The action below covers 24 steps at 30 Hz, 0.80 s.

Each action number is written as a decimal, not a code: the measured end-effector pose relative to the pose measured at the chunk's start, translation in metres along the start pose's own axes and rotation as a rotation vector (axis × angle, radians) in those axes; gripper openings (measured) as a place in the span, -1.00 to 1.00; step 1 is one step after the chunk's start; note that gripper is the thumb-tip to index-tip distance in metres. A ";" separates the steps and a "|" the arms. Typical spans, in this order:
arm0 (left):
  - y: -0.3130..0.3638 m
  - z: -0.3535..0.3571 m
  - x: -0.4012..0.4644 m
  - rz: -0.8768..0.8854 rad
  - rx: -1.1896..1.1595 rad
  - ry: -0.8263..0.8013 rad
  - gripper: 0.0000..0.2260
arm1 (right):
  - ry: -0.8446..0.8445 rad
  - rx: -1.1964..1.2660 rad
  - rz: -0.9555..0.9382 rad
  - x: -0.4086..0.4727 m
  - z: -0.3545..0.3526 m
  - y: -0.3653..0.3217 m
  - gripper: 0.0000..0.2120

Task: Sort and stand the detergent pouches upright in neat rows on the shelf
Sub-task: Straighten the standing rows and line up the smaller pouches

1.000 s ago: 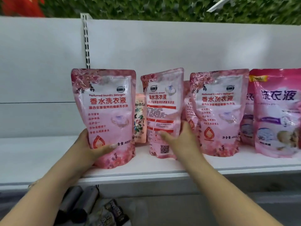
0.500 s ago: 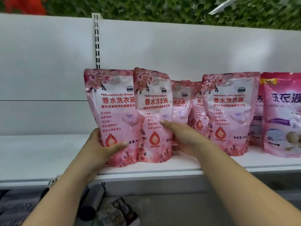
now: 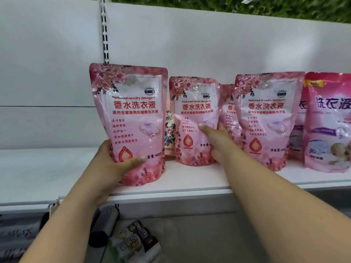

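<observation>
Nearest, the left hand (image 3: pixel 112 164) has its grip wrapped around a tall pink pouch (image 3: pixel 131 118) standing upright at the white shelf (image 3: pixel 47 168) front edge. Further back, the right hand (image 3: pixel 214 137) curls its grip around a second pink pouch (image 3: pixel 191 118), also upright. More pouches (image 3: pixel 266 114) stand to the right.

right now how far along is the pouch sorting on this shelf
Done: a pink pouch stands upright at the front, beside the purple-print pouches.
In hand: the left hand grips the front left pouch; the right hand holds the middle pouch, set further back.
Left: line those two up, and sort the different floral pack between them.
</observation>
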State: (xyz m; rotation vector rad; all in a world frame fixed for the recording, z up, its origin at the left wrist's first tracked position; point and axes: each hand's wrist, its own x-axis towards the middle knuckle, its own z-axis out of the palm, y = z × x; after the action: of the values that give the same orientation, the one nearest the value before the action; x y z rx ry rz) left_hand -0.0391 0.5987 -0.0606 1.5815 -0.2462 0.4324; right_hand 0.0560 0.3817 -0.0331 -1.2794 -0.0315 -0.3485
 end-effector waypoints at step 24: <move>0.010 0.072 0.008 0.069 0.403 -0.390 -0.09 | -0.362 -0.373 -0.019 -0.089 -0.027 -0.015 -0.11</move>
State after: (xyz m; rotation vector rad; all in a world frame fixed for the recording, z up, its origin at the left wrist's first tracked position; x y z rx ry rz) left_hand -0.0278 0.5271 -0.0490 2.0552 -0.5388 0.2299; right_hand -0.0365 0.3740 -0.0465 -1.7011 -0.2982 -0.1368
